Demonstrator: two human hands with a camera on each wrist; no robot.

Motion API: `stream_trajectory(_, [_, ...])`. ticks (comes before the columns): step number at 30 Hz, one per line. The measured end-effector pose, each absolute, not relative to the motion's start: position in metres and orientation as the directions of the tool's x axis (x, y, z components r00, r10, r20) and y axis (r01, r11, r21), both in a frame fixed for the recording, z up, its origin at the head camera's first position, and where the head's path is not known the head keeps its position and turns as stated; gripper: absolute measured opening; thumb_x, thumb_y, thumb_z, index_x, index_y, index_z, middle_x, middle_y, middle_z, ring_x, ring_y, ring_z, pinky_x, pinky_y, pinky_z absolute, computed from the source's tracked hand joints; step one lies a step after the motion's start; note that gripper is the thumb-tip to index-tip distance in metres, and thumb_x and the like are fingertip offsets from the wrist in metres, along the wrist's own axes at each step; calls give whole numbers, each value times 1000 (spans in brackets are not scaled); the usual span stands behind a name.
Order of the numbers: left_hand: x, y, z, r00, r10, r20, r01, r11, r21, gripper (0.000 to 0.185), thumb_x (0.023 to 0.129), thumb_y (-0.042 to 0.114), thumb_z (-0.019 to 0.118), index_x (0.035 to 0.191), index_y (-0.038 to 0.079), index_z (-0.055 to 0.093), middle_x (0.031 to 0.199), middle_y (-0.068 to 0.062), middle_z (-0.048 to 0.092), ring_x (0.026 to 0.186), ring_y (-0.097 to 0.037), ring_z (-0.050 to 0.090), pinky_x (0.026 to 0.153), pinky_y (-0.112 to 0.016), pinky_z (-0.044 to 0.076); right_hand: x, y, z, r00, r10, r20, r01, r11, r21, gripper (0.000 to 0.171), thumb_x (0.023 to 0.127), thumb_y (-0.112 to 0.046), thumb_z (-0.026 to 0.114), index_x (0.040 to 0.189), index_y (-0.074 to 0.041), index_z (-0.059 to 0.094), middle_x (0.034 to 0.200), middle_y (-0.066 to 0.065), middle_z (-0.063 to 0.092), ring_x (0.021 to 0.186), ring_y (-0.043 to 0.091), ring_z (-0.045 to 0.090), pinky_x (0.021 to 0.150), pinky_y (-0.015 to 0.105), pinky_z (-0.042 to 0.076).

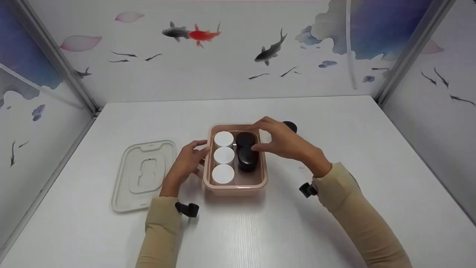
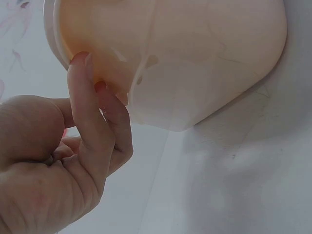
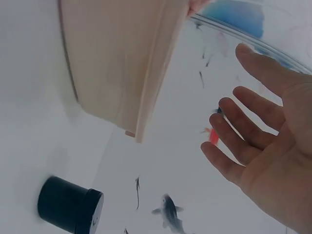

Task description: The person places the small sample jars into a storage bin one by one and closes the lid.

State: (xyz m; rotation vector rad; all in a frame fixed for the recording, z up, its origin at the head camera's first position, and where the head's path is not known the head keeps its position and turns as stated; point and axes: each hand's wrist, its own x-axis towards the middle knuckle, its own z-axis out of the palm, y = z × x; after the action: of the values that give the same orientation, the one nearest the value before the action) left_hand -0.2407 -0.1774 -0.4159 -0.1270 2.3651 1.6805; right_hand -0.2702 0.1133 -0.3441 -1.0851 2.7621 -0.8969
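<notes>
A white table (image 1: 238,230) sits inside a little booth, and the walls (image 1: 230,70) have painted fish and clouds on them.

Closest to the person are two arms in tan sleeves (image 1: 160,230). The left hand (image 1: 184,165) is at the left side of a pink box (image 1: 235,188). Its fingers (image 2: 85,97) are curled, and the tips press on the box's outer wall and rim. The wrist view shows this up close.

The pink box stands in the middle of the table. Inside it, on the left, are three white jars (image 1: 224,156) in a row. On the right are two black jars (image 1: 247,150), one behind the other. The near right part of the box has no jar in it.

The right hand (image 1: 284,143) hovers over the box's right side, above the black jars. Its fingers (image 3: 243,131) are spread out and straight, and it holds nothing.

To the left of the box, a clear lid (image 1: 143,175) lies flat on the table, near the left hand.

Farther back, just behind the right hand, one more black jar (image 3: 70,204) stands on the table outside the box.
</notes>
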Motion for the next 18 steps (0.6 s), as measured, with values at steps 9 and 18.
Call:
stream_trajectory(9, [-241, -177, -417, -970, 66, -232, -197, 338, 920, 49, 106, 31, 50, 151, 13, 41, 114, -17, 68, 84, -16, 68, 51, -25, 57, -277, 145, -347, -834, -461, 304, -546, 608, -576, 48, 90, -16, 77, 134, -7, 61, 135, 14, 58, 126, 31, 56, 109, 49, 48])
stream_trajectory(18, [-241, -176, -416, -969, 47, -242, -210, 361, 909, 49, 107, 32, 49, 152, 15, 41, 118, -17, 68, 87, -17, 68, 53, -25, 58, -301, 173, -380, -892, -295, 342, -450, 639, -624, 54, 90, -18, 76, 139, -4, 57, 142, 18, 51, 137, 34, 47, 115, 53, 41])
